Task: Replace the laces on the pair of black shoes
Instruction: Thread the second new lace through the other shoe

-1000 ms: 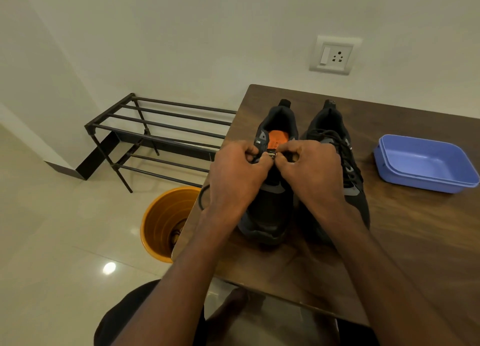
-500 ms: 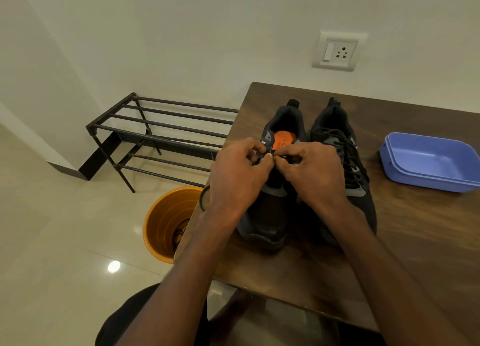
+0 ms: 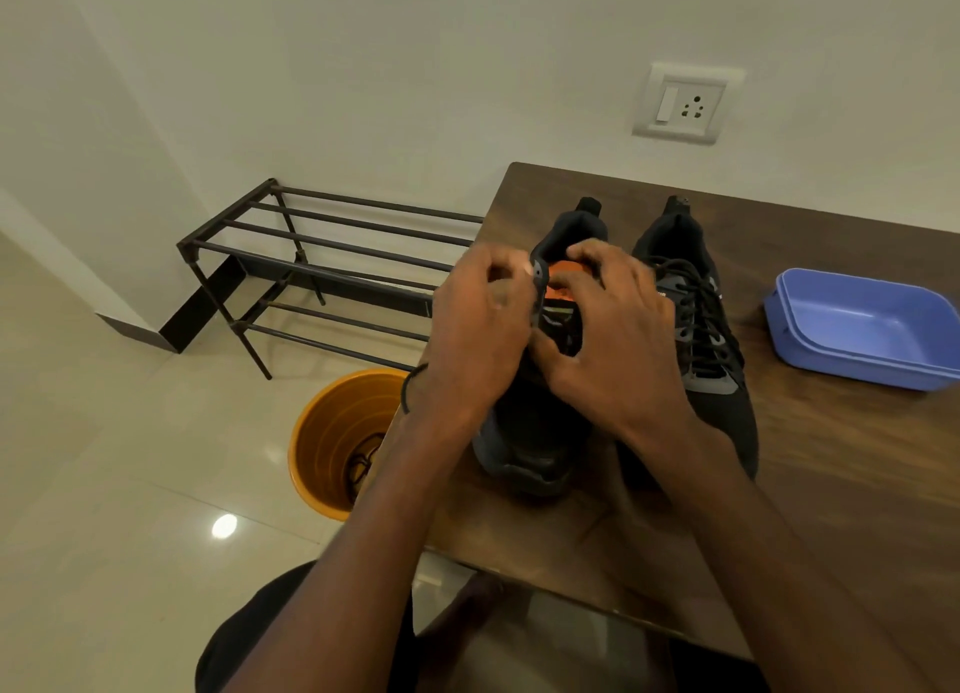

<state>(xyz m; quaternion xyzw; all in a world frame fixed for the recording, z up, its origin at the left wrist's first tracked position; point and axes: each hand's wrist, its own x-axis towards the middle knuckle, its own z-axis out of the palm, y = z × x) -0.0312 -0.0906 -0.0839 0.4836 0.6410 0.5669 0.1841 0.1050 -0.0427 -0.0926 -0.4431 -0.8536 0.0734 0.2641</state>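
The right shoe (image 3: 696,323) already carries a black lace, crossed through its eyelets up to the top, so this one looks finished, though I cannot tell whether that lace is the new one. The left shoe (image 3: 540,422) is the one in work: its orange insole (image 3: 563,271) is open to see and no lace is visible across its tongue. I judge that about half of the task is done and that the lacing of this shoe remains, followed by the tightening and the knot.

Both shoes stand side by side on the table (image 3: 831,484), toes toward the person, heels toward the wall. The two hands are over the throat of the left shoe. The left hand (image 3: 478,339) lies on its left side, fingers curled at the upper eyelet strip; it seems to pinch something there, but whether this is a lace or the strip itself is too blurred to say. The right hand (image 3: 618,344) covers the right side of the throat, fingers bent down on the tongue area, and I cannot tell what they hold.

The blue tub (image 3: 862,328) sits on the table, well apart from the hands. The orange bucket (image 3: 332,443) stands on the floor beside the table with something dark and thin inside, perhaps an old lace.
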